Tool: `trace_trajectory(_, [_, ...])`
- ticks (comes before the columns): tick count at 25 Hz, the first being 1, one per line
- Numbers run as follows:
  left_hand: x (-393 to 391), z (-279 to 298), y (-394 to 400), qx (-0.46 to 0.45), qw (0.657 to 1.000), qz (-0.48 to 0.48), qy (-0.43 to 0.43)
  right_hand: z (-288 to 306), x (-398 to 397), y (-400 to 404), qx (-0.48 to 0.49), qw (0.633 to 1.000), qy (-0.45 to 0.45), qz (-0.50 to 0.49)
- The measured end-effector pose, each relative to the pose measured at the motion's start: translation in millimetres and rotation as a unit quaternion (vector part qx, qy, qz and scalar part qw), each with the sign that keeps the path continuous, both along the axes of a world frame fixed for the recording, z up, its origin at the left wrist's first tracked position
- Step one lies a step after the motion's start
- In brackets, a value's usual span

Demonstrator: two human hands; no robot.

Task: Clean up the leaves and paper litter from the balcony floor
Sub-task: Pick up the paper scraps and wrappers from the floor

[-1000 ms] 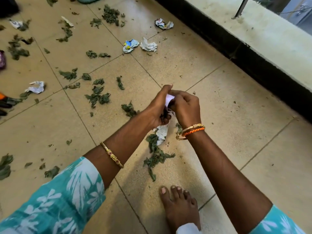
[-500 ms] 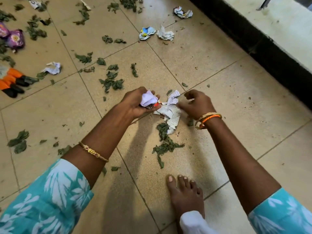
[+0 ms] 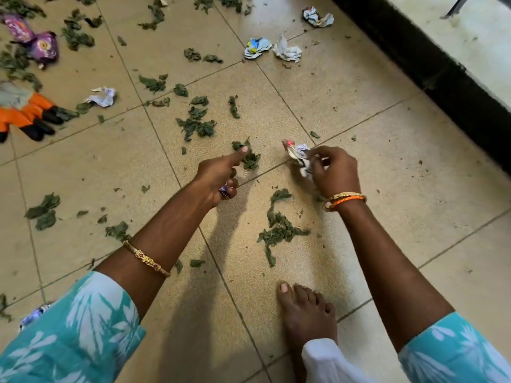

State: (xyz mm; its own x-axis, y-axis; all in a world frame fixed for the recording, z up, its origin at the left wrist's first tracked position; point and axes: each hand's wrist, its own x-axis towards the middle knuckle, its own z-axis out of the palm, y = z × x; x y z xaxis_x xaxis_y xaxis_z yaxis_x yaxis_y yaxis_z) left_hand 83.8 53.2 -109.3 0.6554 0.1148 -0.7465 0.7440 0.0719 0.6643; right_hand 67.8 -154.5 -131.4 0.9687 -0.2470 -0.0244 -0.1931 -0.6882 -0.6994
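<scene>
Right hand (image 3: 333,172) pinches crumpled paper (image 3: 300,158) above the tiled floor (image 3: 387,161). Left hand (image 3: 218,179) grips a paper scrap (image 3: 224,190), thumb extended over leaves (image 3: 250,158). Black ledge (image 3: 442,78) borders right.

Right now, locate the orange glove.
Head view, far left edge: the orange glove lies on the floor tiles, just left of a crumpled white paper.

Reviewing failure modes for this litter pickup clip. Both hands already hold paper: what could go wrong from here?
1. The left hand holds a small scrap in its curled fingers while its forefinger reaches toward a leaf clump; picking up leaves too could let the scrap slip.
2. The right hand pinches crumpled paper loosely at its edge; it may drop.
3. Bare foot stands near leaves; it may scatter them.
</scene>
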Motion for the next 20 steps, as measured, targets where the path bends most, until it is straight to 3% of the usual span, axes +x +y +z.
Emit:
trace_trajectory(6, [-3,10,3,-0.067,0.996,-0.057,0.009,40,4,-11,0.133,0.966,-0.122,-0.188])
trace_trajectory(10, [-2,15,0,-0.101,0.99,-0.102,0.004,45,-7,3,0.104,0.963,-0.201,-0.143])
trace_trajectory(12, [-2,14,-6,-0.131,0.983,-0.129,0.004,36,-13,13,0.075,0.979,-0.18,-0.058])
trace_trajectory(16, [-12,11,-22,-0.201,0.957,-0.206,0.012,25,-32,45,0.218,0.971,-0.102,-0.001])
trace_trajectory(18, [-17,8,-27,-0.189,0.957,-0.219,0.004,21,-40,58,0.25,0.966,-0.067,0.016])
trace_trajectory(20, [-18,1,-27,-0.149,0.974,-0.172,0.008,17,-41,58,0.29,0.957,-0.007,0.027])
